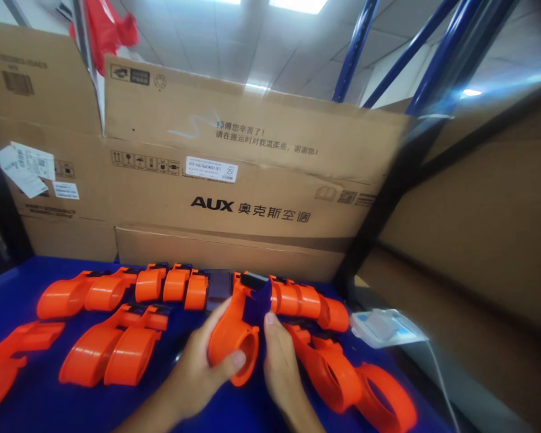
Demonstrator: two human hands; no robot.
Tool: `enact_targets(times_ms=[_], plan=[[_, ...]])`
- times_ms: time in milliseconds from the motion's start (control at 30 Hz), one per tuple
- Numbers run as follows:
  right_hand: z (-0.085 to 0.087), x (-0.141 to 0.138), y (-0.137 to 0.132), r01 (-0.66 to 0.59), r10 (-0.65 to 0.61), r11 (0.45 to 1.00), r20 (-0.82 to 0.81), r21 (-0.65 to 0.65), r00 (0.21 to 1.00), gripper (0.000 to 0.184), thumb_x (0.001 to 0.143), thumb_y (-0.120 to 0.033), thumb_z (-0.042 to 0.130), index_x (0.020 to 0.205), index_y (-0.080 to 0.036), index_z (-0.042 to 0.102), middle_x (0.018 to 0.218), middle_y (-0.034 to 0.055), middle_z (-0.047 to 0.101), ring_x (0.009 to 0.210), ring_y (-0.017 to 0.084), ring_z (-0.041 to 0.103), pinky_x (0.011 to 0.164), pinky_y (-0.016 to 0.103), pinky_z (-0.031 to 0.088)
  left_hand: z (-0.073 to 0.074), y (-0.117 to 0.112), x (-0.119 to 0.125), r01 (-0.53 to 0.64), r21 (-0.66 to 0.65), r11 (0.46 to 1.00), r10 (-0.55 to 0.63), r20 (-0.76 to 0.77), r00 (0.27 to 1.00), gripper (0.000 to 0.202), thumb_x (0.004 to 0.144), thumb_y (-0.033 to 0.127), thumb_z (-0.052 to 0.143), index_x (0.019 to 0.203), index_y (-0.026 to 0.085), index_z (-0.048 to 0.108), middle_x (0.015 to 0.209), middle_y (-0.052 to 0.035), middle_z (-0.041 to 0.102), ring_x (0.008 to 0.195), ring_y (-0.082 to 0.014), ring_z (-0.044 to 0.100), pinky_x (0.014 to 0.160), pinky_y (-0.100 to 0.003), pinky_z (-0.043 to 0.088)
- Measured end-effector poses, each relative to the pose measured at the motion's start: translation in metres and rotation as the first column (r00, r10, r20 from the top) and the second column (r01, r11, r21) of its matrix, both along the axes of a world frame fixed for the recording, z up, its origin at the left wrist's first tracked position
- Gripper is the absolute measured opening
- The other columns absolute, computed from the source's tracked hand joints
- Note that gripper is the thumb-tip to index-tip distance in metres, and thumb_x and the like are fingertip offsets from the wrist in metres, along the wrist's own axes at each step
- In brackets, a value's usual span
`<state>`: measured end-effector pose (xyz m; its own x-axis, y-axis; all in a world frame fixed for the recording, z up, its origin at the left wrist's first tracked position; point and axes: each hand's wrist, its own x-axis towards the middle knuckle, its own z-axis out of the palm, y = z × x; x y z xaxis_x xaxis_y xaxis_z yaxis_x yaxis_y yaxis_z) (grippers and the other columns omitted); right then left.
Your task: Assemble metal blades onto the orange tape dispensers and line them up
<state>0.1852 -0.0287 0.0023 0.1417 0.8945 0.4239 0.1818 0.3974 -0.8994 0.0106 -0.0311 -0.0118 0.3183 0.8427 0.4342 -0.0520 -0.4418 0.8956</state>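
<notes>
My left hand is wrapped around the round body of an orange plastic tape dispenser, thumb across its front. My right hand presses against the dispenser's right side, thumb up at its dark blue and black top part. The dispenser stands upright over the blue table. Several more orange dispensers lie around it: a row behind, a pair at the left, and others at the right.
Large brown cardboard boxes printed AUX stand along the back of the table. A small white and blue packet with a white cord lies at the right. Blue shelf posts rise behind, and a dark post stands at the table's right.
</notes>
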Motion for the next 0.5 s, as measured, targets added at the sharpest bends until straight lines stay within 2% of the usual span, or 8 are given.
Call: enact_targets(times_ms=[133,200,267,333,400,467,500], plan=[[0.0,0.001,0.003,-0.013,0.006,0.994,-0.062,-0.108,0.998,0.05,0.093,-0.062,0.051,0.068,-0.019,0.056,0.069,0.0029,0.063,0.063,0.018,0.054,0.061,0.028,0.047,0.002,0.006,-0.006,-0.02,0.104,0.994,0.03,-0.093,0.995,0.078,0.089,0.05,0.064,0.155,0.026,0.031,0.156,-0.0096,0.045,0.141,-0.0332,0.044,0.113,-0.048,0.041],[0.001,0.004,0.006,-0.052,0.033,0.988,-0.125,-0.147,0.992,0.05,0.088,-0.064,0.057,0.068,-0.019,0.056,0.064,0.001,0.059,0.061,0.017,0.053,0.058,0.026,0.045,0.006,0.005,-0.012,-0.019,0.203,0.979,0.057,-0.183,0.981,0.085,0.086,0.06,0.062,0.156,0.026,0.03,0.156,-0.0106,0.046,0.14,-0.0341,0.045,0.114,-0.049,0.04],[0.002,0.007,0.009,-0.1,0.066,0.981,-0.192,-0.169,0.979,0.048,0.082,-0.065,0.065,0.073,-0.018,0.061,0.068,0.0015,0.062,0.065,0.019,0.056,0.06,0.027,0.047,0.009,0.0,-0.02,-0.028,0.291,0.956,0.128,-0.333,0.934,0.087,0.084,0.066,0.059,0.157,0.028,0.029,0.154,-0.0109,0.048,0.139,-0.0348,0.047,0.114,-0.052,0.038],[0.004,0.009,0.011,-0.163,0.108,0.966,-0.258,-0.201,0.96,0.047,0.078,-0.064,0.069,0.077,-0.017,0.064,0.07,0.0022,0.064,0.065,0.018,0.056,0.06,0.027,0.047,0.008,-0.009,-0.029,-0.056,0.321,0.946,0.227,-0.526,0.819,0.083,0.087,0.065,0.055,0.157,0.03,0.028,0.151,-0.0117,0.053,0.135,-0.0354,0.051,0.112,-0.056,0.04],[0.005,0.009,0.01,-0.223,0.144,0.946,-0.31,-0.237,0.94,0.045,0.078,-0.061,0.071,0.077,-0.016,0.066,0.07,0.0022,0.063,0.062,0.016,0.053,0.055,0.025,0.044,0.001,-0.019,-0.04,-0.121,0.315,0.941,0.317,-0.697,0.643,0.08,0.088,0.062,0.055,0.157,0.028,0.031,0.149,-0.0143,0.053,0.134,-0.0374,0.052,0.108,-0.059,0.043],[0.006,0.008,0.007,-0.257,0.159,0.929,-0.341,-0.266,0.926,0.044,0.079,-0.059,0.072,0.078,-0.016,0.066,0.07,0.0021,0.063,0.059,0.015,0.05,0.052,0.024,0.041,-0.011,-0.026,-0.049,-0.12,0.334,0.935,0.348,-0.795,0.496,0.086,0.083,0.065,0.06,0.155,0.024,0.036,0.155,-0.0192,0.043,0.142,-0.0421,0.039,0.109,-0.062,0.041],[0.006,0.007,0.006,-0.268,0.162,0.922,-0.35,-0.279,0.923,0.044,0.079,-0.059,0.072,0.078,-0.016,0.066,0.071,0.002,0.063,0.058,0.014,0.048,0.051,0.023,0.04,-0.018,-0.028,-0.053,-0.118,0.346,0.931,0.361,-0.819,0.445,0.086,0.082,0.066,0.06,0.153,0.023,0.039,0.158,-0.0202,0.037,0.145,-0.0431,0.032,0.11,-0.063,0.039]])
